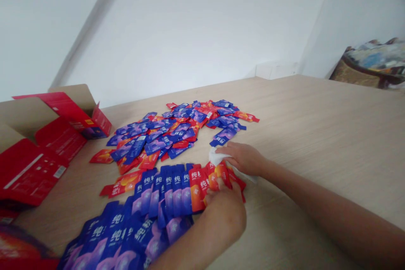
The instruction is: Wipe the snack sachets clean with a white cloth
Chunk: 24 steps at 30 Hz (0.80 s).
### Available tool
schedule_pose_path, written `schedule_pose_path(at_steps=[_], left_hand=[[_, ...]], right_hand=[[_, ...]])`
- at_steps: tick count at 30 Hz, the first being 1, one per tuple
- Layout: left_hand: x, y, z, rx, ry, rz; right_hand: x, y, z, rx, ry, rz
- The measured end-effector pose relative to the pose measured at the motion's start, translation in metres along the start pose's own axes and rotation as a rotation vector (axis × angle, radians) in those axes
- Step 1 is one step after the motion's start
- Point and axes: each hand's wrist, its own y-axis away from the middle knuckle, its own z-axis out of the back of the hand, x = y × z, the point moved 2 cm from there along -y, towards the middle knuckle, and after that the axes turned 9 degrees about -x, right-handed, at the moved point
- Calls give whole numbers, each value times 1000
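My left hand [228,204] reaches over a row of sachets, fingers curled down onto a red sachet [224,172] at the row's right end. Just beyond it, my right hand [243,158] pinches a white tissue or cloth [216,156], part of which trails down beside the red sachets. Purple-blue sachets [169,192] overlap in the same row, leftward of the red ones. Nearer to me lies another overlapping group of purple-blue sachets [104,236], partly hidden by my left forearm.
A loose pile of mixed red and blue sachets [171,130] spreads across the wooden table [316,135]. Open red cardboard boxes [34,168] stand at the left. A white box [275,70] sits against the wall. A cluttered chair [360,71] is at the far right.
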Motion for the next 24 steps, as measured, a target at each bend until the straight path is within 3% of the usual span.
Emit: schedule_pose_path(at_steps=[5, 9, 13, 17, 21, 24], left_hand=[[-6, -5, -9, 23, -76, 69], [-7, -10, -20, 0, -120, 142], [-8, -17, -27, 37, -111, 216], [-12, -18, -26, -44, -101, 236], [-16, -16, -29, -63, -163, 210], [-16, -15, -33, -63, -216, 237]], right_hand=[[22, 8, -5, 112, -131, 146], [4, 0, -23, 103, -32, 24], [-5, -5, -14, 56, 67, -74], [19, -2, 3, 38, -41, 35], [30, -3, -7, 151, -175, 220], [12, -8, -21, 139, -116, 105]])
